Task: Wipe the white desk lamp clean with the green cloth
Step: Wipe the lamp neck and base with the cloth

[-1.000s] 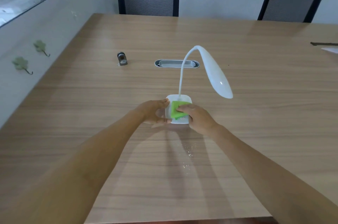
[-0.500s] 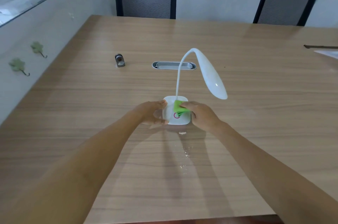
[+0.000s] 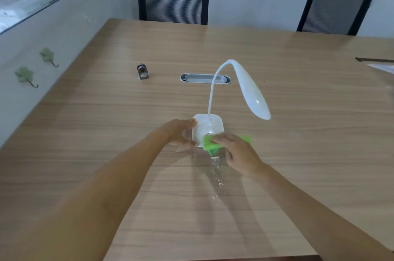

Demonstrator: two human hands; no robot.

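The white desk lamp [image 3: 208, 130] stood on the wooden tabletop [image 3: 298, 132], just in front of the person, its square base flat and its thin neck arching up and over to a long head that hung to the right of the base. The left hand [image 3: 181, 132] clasped the base's left edge, its grip closed on the rim with a fingertip at the far corner and the thumb at the near one. The right hand [image 3: 238, 154] held the green cloth [image 3: 210, 143] bunched in a closed grip, pressed against the near right corner of the base, part of the cloth sticking out beyond the knuckles.

The lamp looked light and smooth-skinned, so it would probably slide or tip under a firm rub unless pinned at the base, which was the sensible place to hold it. The neck seemed flexible and slender; it would likely bend if gripped hard, so supporting the head while wiping it would be wise. The cloth was soft and folded easily. Small pale specks [image 3: 217, 175] lay on the tabletop just in front of the base.
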